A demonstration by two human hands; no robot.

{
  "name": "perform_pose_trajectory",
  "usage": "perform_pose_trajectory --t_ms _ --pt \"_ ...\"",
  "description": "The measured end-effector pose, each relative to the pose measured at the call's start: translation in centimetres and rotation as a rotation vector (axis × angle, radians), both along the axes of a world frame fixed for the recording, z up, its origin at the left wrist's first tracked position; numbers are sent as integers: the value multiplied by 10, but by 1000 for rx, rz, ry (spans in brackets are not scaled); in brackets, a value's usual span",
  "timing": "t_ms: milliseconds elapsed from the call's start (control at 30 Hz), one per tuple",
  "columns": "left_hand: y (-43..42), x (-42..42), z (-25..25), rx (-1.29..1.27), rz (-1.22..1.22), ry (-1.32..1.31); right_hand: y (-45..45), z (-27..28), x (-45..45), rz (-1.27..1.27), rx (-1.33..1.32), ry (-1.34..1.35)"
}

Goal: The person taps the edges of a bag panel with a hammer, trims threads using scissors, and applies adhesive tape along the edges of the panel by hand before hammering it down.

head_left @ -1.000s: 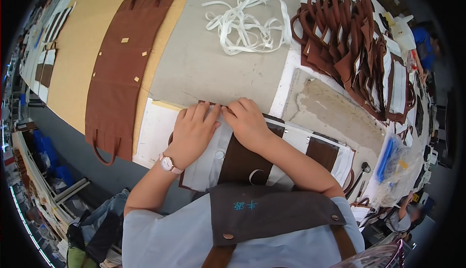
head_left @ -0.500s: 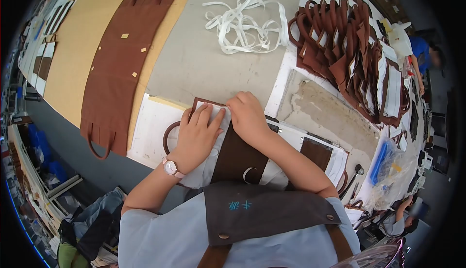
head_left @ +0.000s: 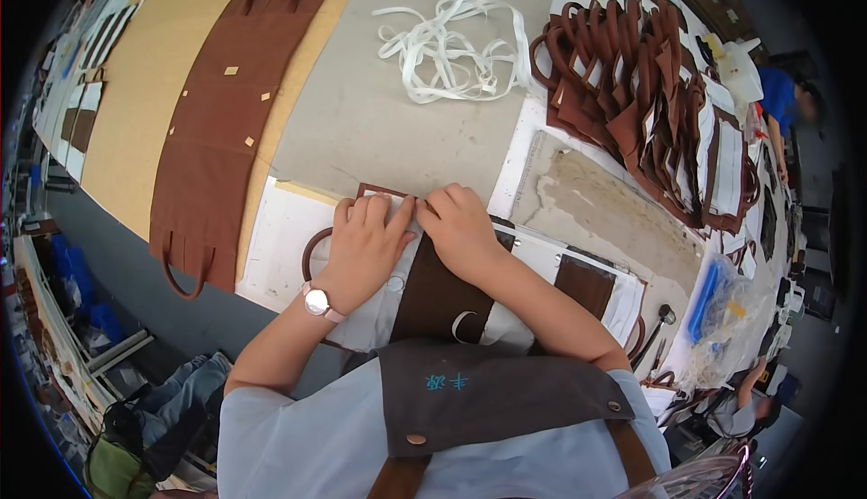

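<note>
Now curling left hand (head_left: 366, 248) more beside right hand (head_left: 460, 230) at far edge of bag piece (head_left: 438, 296), both half-closed with unclear grip, seemingly aligning it, needing steady pressure.

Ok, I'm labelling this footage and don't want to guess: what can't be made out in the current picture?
All in the head view:
- What the fingertips of the left hand and right hand pinch or press: fingers cover it.
- Part of the near edge of the brown-and-white bag piece: behind the apron bib.
- Time on the wristwatch: dial too small, washed out.
- Count of the stacked brown bags: they overlap.
</note>
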State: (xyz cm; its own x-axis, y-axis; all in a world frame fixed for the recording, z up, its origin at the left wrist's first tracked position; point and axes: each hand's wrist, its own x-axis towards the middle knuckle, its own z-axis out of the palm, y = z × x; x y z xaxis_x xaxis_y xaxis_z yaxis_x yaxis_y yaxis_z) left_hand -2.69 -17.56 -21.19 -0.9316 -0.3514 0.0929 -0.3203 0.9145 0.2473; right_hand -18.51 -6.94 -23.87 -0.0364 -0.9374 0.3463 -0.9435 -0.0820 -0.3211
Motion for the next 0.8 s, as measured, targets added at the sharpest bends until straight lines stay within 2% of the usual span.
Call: perform_pose_trajectory --t_ms 100,200,300,600,800 --pt "8 -5 -5 -73 1 27 1 6 0 -38 2 -17" --pt "15 -6 -14 -30 9 97 6 5 -6 -244 32 -314" --pt "20 -3 -13 -71 -13 101 10 7 -12 -245 89 -381" --pt "24 -5 -9 -132 -22 29 6 -9 2 -294 -35 -195" --pt "22 -6 -9 -102 -3 49 18 -4 0 -123 -98 -121"
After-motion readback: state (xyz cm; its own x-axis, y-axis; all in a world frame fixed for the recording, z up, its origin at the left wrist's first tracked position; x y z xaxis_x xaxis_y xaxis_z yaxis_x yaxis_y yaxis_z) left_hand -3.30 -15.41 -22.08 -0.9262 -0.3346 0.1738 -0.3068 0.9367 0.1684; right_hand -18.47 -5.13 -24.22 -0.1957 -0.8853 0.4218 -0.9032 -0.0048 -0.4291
